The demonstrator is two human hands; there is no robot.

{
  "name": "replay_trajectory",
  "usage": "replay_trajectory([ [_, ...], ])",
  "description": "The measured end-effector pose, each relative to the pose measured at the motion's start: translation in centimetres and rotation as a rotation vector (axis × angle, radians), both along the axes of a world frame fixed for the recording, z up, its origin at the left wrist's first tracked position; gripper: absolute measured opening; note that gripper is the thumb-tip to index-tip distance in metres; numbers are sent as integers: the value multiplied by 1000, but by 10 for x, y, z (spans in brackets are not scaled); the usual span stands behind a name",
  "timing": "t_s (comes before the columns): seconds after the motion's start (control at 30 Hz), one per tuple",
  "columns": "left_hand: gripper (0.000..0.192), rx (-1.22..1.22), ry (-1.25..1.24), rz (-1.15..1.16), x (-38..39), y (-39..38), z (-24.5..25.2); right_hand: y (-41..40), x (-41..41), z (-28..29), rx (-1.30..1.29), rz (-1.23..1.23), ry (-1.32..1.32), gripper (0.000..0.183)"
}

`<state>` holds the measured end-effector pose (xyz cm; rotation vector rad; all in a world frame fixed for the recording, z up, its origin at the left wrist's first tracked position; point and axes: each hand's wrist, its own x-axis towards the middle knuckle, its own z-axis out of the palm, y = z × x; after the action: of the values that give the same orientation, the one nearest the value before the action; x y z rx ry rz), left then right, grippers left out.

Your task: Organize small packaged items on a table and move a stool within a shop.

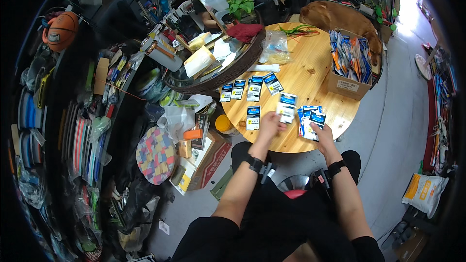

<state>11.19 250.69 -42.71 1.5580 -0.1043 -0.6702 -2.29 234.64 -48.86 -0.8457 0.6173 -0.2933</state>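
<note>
My left hand is closed on the lower edge of a blue, white and black packet, held over the round wooden table. To its right, my right hand holds another such packet by its edge, above or against a small pile of similar packets. Further left on the table, several more packets lie apart: a single one nearest me, and behind it a row with an overlapping group, a tilted packet and others at the left.
A cardboard box full of packets stands at the table's right edge, with a brown dog behind it. A wicker-rimmed tray with papers overhangs the left side. Plastic bags lie at the back. A yellow-lidded jar stands beside the table.
</note>
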Motion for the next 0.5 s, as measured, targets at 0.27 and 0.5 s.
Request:
replay_trajectory([
  [0.27,21,168,-358,429,152,92,-14,0,4,15,-58,32,85,24],
  [0.5,23,601,-813,216,195,93,-41,2,7,7,-134,33,122,23],
])
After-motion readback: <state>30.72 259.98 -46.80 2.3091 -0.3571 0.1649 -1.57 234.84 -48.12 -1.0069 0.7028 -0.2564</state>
